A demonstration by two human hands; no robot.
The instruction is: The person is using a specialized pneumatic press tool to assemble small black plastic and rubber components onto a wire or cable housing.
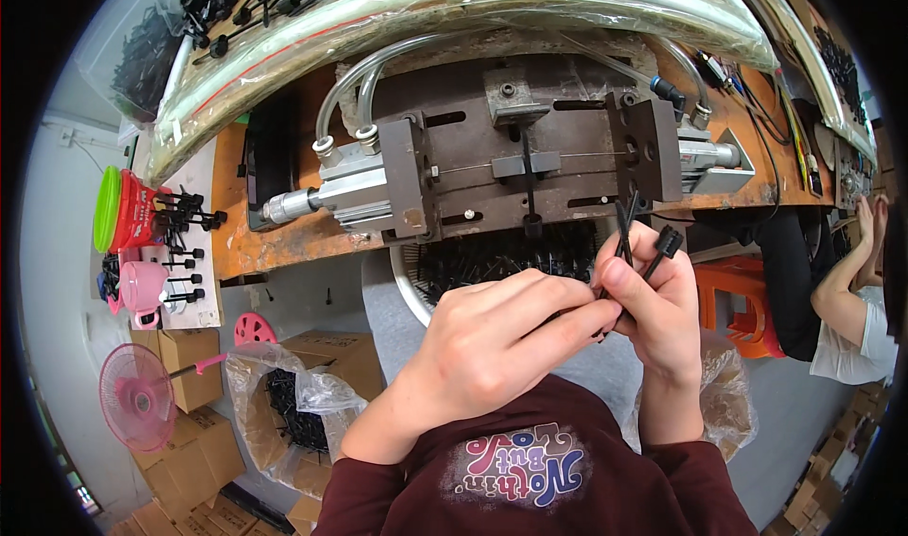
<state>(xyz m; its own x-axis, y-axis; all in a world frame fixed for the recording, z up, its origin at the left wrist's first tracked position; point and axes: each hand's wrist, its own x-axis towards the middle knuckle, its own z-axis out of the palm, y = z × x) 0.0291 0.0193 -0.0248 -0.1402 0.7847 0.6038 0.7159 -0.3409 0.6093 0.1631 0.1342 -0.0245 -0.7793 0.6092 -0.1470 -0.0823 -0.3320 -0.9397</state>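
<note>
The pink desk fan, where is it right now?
In the head view, the pink fan stands at lower left on stacked cardboard boxes, below the pink mug, left of the plastic-lined box of black parts.

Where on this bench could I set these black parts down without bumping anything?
Bare room: the orange bench top left of the pneumatic cylinder, and the strip below the right cylinder. Crowded: the dark fixture plate between the cylinders, and the basket of black parts under both hands, left hand, right hand.

Two pink fans, one orange stool, two cardboard boxes.
</note>
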